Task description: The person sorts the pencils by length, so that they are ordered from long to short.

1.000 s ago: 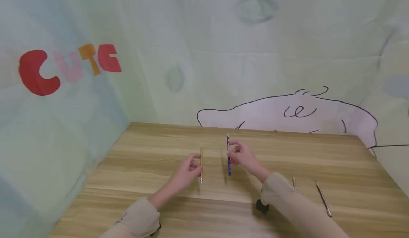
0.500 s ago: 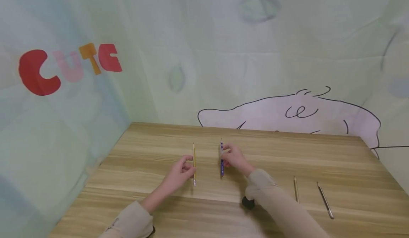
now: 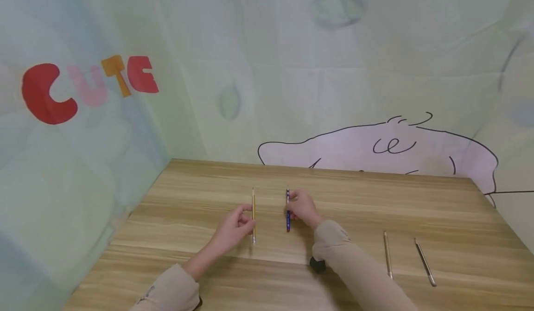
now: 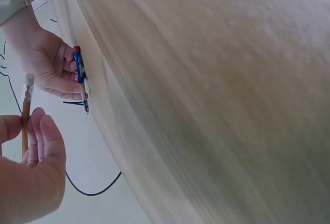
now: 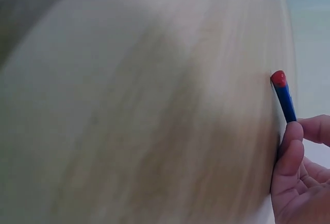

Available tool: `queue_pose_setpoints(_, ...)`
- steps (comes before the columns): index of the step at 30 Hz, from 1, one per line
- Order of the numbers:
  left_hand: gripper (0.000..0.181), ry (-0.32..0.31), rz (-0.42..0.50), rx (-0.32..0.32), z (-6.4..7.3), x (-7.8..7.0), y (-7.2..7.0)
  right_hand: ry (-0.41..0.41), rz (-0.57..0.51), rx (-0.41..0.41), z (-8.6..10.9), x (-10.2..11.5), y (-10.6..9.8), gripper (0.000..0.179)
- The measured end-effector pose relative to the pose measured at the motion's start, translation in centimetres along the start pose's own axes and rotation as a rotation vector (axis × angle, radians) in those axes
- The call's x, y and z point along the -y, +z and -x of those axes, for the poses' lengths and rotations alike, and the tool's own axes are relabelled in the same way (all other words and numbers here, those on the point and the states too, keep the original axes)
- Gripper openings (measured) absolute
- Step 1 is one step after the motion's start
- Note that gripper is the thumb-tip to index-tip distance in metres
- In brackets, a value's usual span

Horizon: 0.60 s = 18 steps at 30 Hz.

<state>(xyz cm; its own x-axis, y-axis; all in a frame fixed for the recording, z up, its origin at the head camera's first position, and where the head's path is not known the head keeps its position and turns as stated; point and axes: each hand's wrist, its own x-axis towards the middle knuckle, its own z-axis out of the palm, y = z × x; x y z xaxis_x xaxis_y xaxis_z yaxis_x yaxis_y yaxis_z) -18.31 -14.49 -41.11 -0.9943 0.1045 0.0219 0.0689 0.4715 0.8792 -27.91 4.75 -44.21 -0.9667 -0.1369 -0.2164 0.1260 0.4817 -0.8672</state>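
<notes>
Between thumb and fingers, my left hand [image 3: 233, 228] pinches a yellow pencil [image 3: 254, 214], its tip pointing to the back of the table. In the left wrist view the metal band and eraser of this pencil [image 4: 28, 85] show above the fingers. My right hand [image 3: 304, 208] pinches a blue-purple pencil [image 3: 288, 222] roughly parallel to it, a short gap to the right. The right wrist view shows the red end of the blue pencil [image 5: 280, 80] close to the table; whether it touches the wood cannot be told.
On the wood-grain table [image 3: 187, 186] to the right lie a tan pencil [image 3: 388, 254] and a dark, slim pencil-like stick [image 3: 424, 261], apart from each other. A printed cloth wall [image 3: 200, 98] stands behind the table and along its left side.
Both hands have shifted left with their pencils. The right hand and the blue pencil have also come lower and a little nearer. Over the last half second the left hand has hardly moved.
</notes>
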Motion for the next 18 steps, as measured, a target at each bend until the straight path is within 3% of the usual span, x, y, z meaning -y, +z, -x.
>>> queue_pose_setpoints(11, 0.036, -0.002, 0.007, 0.002, 0.07, 0.0, -0.03, -0.012, 0.074, -0.006, 0.14, 0.05, 0.04, 0.033)
queue_pose_setpoints(18, 0.036, -0.007, -0.005, 0.001, -0.31, -0.14, 0.05, -0.016, 0.06, -0.004, 0.27, -0.03, -0.06, 0.036)
